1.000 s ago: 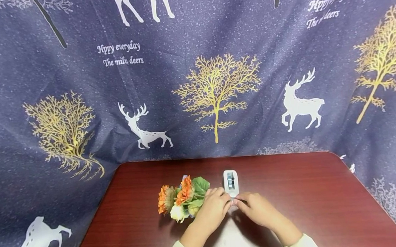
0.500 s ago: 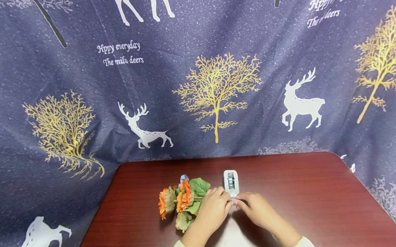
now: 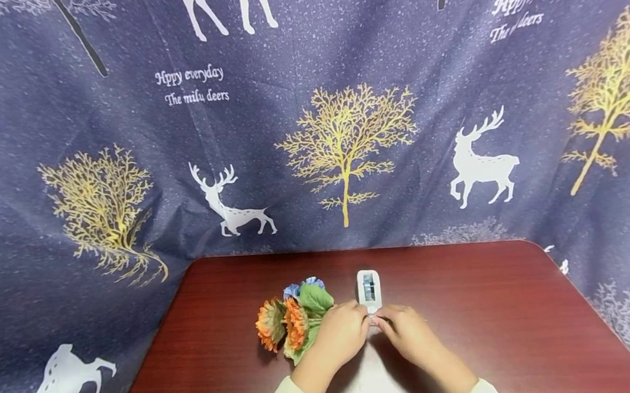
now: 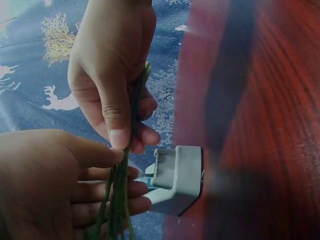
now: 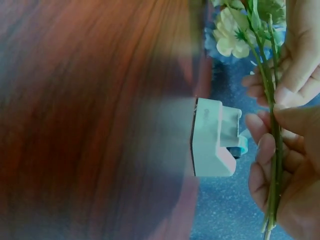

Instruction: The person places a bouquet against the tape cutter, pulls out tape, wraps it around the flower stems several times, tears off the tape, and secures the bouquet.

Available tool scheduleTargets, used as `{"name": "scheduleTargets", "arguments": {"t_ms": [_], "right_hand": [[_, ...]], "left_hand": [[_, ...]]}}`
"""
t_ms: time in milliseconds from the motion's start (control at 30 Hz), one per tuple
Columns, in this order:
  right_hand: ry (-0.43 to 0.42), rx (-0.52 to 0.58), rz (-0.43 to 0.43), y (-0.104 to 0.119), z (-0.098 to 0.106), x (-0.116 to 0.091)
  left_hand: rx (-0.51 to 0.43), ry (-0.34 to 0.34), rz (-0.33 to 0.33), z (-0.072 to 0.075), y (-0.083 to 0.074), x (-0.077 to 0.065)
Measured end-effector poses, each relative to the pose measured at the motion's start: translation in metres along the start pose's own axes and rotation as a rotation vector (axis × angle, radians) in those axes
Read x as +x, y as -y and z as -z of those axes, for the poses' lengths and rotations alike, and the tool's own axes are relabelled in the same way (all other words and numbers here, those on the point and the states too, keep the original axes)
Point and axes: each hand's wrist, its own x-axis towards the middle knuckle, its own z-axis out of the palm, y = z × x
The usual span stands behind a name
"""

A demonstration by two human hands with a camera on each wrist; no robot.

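Note:
My left hand (image 3: 341, 331) pinches the green stems (image 4: 118, 197) of a bouquet of flowers (image 3: 294, 323) between thumb and fingers. Orange and blue blooms and green leaves stick out to the left of that hand in the head view; a pale yellow bloom (image 5: 231, 34) shows in the right wrist view. My right hand (image 3: 410, 332) holds the stems' lower end, thumb against fingers, right beside the left fingertips. Just beyond the fingertips a tape dispenser (image 3: 369, 286) stands on the table. A pale see-through strip, seemingly tape, lies between dispenser and stems; its exact end is hidden.
The dark red wooden table (image 3: 467, 295) extends on both sides of the hands. A white patch (image 3: 371, 383) lies between the forearms. Behind the table hangs a blue cloth (image 3: 293, 56) printed with deer and trees.
The bouquet has turned about its stems: the pale bloom has swung down out of sight in the head view, and more blue blooms show at the top. Both hands have hardly shifted.

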Motion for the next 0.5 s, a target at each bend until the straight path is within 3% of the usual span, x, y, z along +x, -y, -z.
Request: {"name": "scheduleTargets", "arguments": {"t_ms": [267,500], "right_hand": [[-0.024,-0.016,-0.001,0.0006,-0.0035,-0.0007],[-0.056,-0.053,0.030,0.0012,-0.0053,-0.0015]], "left_hand": [[0.074,0.070,-0.008,0.0013,-0.0021,0.0015],[0.072,0.123,0.019,0.0049,-0.0028,0.0009]]}}
